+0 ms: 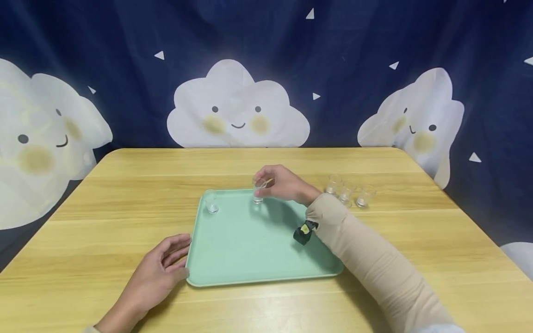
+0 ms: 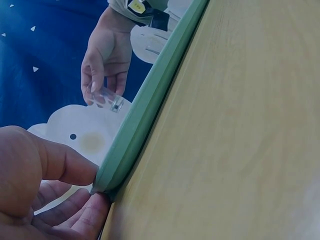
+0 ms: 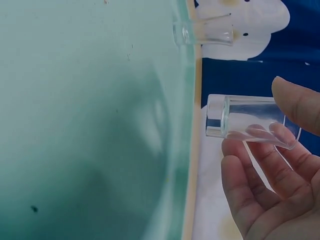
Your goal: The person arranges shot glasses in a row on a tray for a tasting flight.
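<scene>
My right hand [image 1: 285, 183] holds a small shot glass [image 1: 258, 196] upright, between thumb and fingers, over the far part of the mint-green tray [image 1: 266, 259]. In the right wrist view, the thick base of the held shot glass [image 3: 217, 116] appears above the tray's surface, apart from it. A second shot glass [image 1: 212, 203] stands on the tray, in its far left corner. My left hand [image 1: 160, 270] rests on the table beside the tray, thumb and fingertips touching its left edge. The left wrist view shows those fingers [image 2: 75, 215] against the tray's rim [image 2: 140, 120].
Several more shot glasses, among them a rightmost glass [image 1: 364, 198], stand on the wooden table [image 1: 125, 203] right of the tray, beyond my right forearm. A dark blue curtain [image 1: 266, 37] with smiling clouds hangs behind the table. A black device [image 1: 305, 232] hangs at my right wrist.
</scene>
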{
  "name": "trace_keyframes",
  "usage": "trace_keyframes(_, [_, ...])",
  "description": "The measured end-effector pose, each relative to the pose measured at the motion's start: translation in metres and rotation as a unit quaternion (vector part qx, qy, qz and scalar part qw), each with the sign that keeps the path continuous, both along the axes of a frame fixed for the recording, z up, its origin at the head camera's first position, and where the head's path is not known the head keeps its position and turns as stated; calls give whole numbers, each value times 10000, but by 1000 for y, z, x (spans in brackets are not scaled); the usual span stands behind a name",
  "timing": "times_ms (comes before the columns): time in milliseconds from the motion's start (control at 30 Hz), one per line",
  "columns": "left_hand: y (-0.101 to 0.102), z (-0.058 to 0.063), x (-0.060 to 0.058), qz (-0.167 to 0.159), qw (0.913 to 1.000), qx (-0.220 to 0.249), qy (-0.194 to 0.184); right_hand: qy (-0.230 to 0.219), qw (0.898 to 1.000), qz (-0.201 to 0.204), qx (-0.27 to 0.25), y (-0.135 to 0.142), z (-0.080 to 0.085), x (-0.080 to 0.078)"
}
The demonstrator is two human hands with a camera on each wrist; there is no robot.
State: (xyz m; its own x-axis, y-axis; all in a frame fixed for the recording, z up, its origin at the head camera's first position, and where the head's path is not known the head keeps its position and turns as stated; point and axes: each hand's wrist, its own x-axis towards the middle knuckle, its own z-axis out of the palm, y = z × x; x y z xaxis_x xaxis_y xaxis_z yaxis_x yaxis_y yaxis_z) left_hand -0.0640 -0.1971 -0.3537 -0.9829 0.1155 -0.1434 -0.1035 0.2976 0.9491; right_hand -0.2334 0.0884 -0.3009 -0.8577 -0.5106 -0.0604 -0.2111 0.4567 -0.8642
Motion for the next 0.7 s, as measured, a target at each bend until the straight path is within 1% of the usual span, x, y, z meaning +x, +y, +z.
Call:
trace_keyframes(133, [0,-1,2,21,10000,-3,-83,-37,9999,78,107,-5,-4,1])
trace_keyframes(333, [1,0,-1,-27,10000,5,69,90,9999,36,116,-10,-3,0])
trace_keyframes(500, [1,2,-3,-56,9999,28,85,75,9998,50,170,-15,-3,-2])
trace_keyframes(700, [0,0,-3,-32,10000,15,88,160,9994,145,259,-23,-6,-3])
